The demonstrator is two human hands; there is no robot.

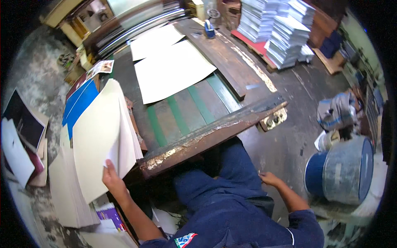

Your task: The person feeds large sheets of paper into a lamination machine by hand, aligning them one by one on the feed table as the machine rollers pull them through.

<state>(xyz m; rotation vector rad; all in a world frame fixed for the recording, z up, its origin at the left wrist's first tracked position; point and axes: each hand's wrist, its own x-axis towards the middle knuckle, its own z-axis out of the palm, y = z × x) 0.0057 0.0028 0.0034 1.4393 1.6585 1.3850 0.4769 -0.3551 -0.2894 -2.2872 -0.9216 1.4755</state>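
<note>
My left hand (113,180) is closed on the lower edge of a large cream paper sheet (93,153), the top one of a thick stack leaning at the left of the machine table. The sheet's near edge curls up beside my fingers. My right hand (269,179) hangs low by my right thigh, its fingers drawn together; a tiny pale tip shows at them, too small to name. Two big cream sheets, a nearer one (173,70) and a farther one (155,40), lie on the machine table (167,118), which has green belts.
Metal rollers (140,29) cross the table's far end. A worn wooden bar (206,136) runs along its near edge. Tall stacks of white paper (285,39) stand at the far right. A blue and grey drum (341,170) is on the right; loose printed sheets (25,136) lie far left.
</note>
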